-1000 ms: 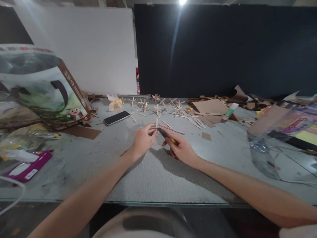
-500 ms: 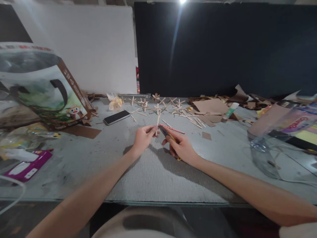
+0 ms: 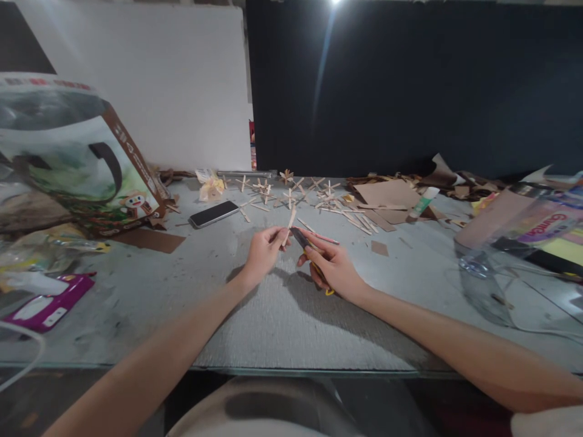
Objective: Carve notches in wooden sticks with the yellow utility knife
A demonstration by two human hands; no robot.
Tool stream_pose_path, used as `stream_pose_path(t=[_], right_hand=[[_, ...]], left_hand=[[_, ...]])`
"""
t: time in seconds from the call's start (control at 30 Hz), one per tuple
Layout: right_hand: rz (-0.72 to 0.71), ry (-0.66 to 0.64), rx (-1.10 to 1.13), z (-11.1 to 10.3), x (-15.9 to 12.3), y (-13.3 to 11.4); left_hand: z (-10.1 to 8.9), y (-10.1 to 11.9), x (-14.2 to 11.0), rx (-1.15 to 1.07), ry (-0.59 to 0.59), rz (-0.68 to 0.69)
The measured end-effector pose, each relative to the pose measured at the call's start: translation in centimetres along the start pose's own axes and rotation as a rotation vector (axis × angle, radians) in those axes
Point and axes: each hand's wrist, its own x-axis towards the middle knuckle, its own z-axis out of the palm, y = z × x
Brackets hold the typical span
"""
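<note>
My left hand (image 3: 266, 250) pinches a thin wooden stick (image 3: 291, 218) between thumb and fingers, its upper end pointing away from me and slightly right. My right hand (image 3: 333, 267) is closed around a utility knife (image 3: 311, 252) with a yellow and dark handle. The knife's front end lies close beside the stick; whether the blade touches it I cannot make out. A reddish pencil-like rod (image 3: 325, 237) rests on the table just beyond my right fingers. Farther back, several small wooden sticks (image 3: 289, 197) stand or lie crossed in star-like shapes.
On the grey table (image 3: 255, 340), a phone (image 3: 214, 213) lies left of the sticks. Brown cardboard (image 3: 387, 197) and a glue stick (image 3: 423, 203) are at the right back. A clear plastic jar (image 3: 487, 291) stands right, a large printed bag (image 3: 86, 164) left, a purple item (image 3: 57, 306) near it.
The stick in my left hand has tilted, its top leaning more to the right. The knife has shifted slightly in my right hand. Both hands stay in nearly the same place.
</note>
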Motion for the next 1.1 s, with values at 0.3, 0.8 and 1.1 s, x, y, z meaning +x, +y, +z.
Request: stream_pose_path(t=[0.3,0.8,1.1], right_hand=[[0.062,-0.002,0.149,-0.23,0.11,0.18],[0.216,-0.034,0.32,-0.75,0.35,-0.42],[0.194,-0.046,0.289,-0.61,0.36,-0.37]], left_hand=[[-0.17,0.31,-0.14,0.028,-0.005,0.019],[-0.24,-0.16,0.01,0.002,0.002,0.003],[0.17,0.33,-0.02,-0.001,0.007,0.008]])
